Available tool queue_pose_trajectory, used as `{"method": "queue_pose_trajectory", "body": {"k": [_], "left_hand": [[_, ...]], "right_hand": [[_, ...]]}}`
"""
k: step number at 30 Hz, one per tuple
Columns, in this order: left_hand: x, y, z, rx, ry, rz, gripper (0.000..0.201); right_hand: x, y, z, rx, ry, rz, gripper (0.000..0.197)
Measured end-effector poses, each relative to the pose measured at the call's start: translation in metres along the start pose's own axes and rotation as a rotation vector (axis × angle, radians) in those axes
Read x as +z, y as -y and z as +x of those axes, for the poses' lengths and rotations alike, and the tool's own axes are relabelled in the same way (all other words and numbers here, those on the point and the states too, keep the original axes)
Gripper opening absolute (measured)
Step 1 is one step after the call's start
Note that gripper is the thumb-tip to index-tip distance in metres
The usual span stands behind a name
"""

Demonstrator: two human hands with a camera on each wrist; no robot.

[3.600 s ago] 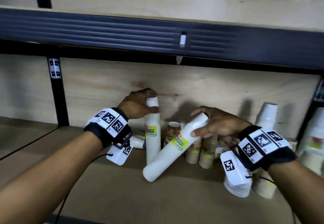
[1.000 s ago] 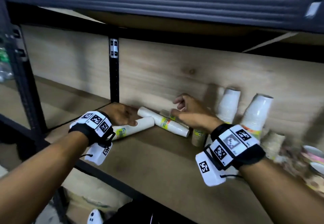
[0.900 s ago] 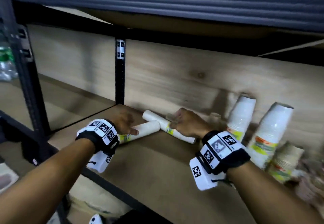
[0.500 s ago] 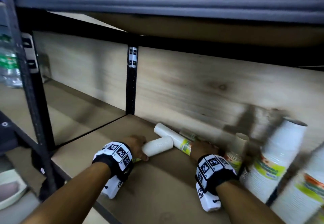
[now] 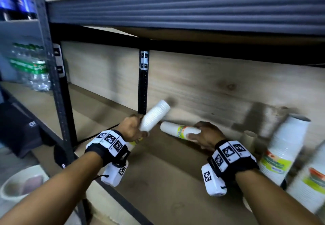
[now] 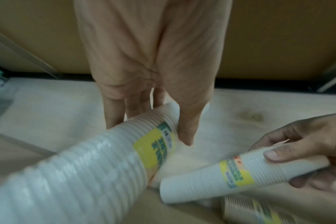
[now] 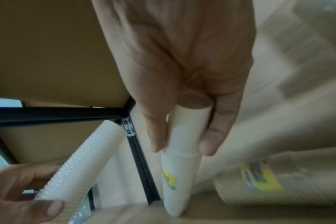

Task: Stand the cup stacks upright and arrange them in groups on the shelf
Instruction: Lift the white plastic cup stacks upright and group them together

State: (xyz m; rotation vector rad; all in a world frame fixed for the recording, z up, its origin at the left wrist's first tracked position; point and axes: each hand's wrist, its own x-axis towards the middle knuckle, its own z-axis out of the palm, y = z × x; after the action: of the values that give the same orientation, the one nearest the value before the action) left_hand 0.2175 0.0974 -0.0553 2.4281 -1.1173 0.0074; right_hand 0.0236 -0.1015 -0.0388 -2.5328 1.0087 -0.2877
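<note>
Two slim white cup stacks with yellow-green labels are in my hands over the wooden shelf [image 5: 167, 180]. My left hand [image 5: 139, 128] grips the first stack [image 5: 154, 117] near its labelled end, and the stack is off the board with its far end tilted up and right. The left wrist view shows the fingers and thumb of my left hand [image 6: 150, 127] wrapped round this stack [image 6: 98, 159]. My right hand [image 5: 195, 133] holds the second stack [image 5: 177, 130], which lies low and points left. In the right wrist view my right hand [image 7: 182, 146] pinches that stack [image 7: 182, 159] between thumb and fingers.
Wide white cup stacks [image 5: 284, 145] [image 5: 309, 180] lean at the back wall on the right, with a small brown cup stack [image 5: 249, 138] beside them. A black upright post [image 5: 143, 84] stands behind my left hand. Water bottles [image 5: 33, 70] fill the left bay.
The left hand has lifted its stack off the shelf and tipped its far end upward. The right hand has closed round the other lying stack. The view has shifted left.
</note>
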Motion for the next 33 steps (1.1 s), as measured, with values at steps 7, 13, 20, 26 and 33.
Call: {"method": "queue_pose_trajectory", "body": {"k": [7, 13, 20, 26, 33], "left_hand": [[-0.047, 0.033, -0.016, -0.151, -0.254, -0.287, 0.064], [-0.051, 0.072, -0.017, -0.232, -0.269, -0.417, 0.072], [-0.049, 0.095, -0.015, -0.181, -0.229, -0.521, 0.078], [-0.029, 0.107, -0.019, -0.197, -0.135, -0.449, 0.084], [0.025, 0.145, -0.012, -0.247, 0.059, -0.263, 0.075]], "right_hand": [[-0.019, 0.066, 0.017, -0.246, -0.243, 0.390, 0.050], [-0.003, 0.134, 0.043, -0.446, -0.092, 0.625, 0.048], [0.033, 0.169, 0.052, -0.524, -0.008, 0.649, 0.060], [0.056, 0.162, 0.046, -0.453, 0.055, 0.599, 0.057], [0.079, 0.147, 0.043, -0.413, 0.117, 0.578, 0.051]]}}
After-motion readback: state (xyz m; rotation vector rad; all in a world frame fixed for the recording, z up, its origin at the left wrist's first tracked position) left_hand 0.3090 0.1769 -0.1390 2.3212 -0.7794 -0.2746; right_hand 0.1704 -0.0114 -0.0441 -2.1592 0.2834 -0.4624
